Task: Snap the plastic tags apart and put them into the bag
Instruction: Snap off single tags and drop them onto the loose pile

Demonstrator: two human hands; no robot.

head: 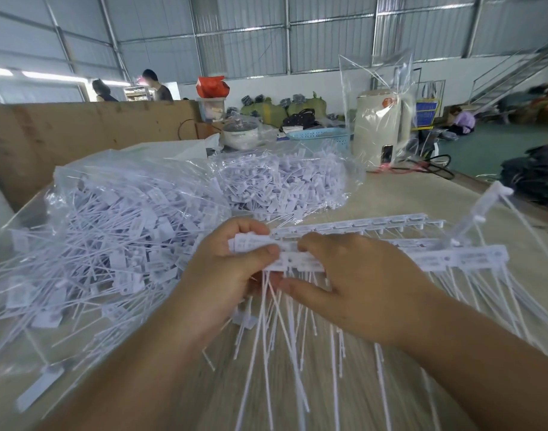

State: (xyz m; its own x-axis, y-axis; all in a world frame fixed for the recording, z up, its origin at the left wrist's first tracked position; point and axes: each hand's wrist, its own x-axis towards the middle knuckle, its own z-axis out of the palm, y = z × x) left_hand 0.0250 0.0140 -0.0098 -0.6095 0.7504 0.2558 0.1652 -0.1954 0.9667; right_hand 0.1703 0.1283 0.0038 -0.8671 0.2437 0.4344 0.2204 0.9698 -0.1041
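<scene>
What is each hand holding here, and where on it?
Left hand pinches loose tags' heads; right hand grips the tag strip at its left end.

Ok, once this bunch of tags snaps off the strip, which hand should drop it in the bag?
Probably the left hand: it already pinches the loose tags, and the open bag lies on its side. The right hand holds the strip.
</scene>
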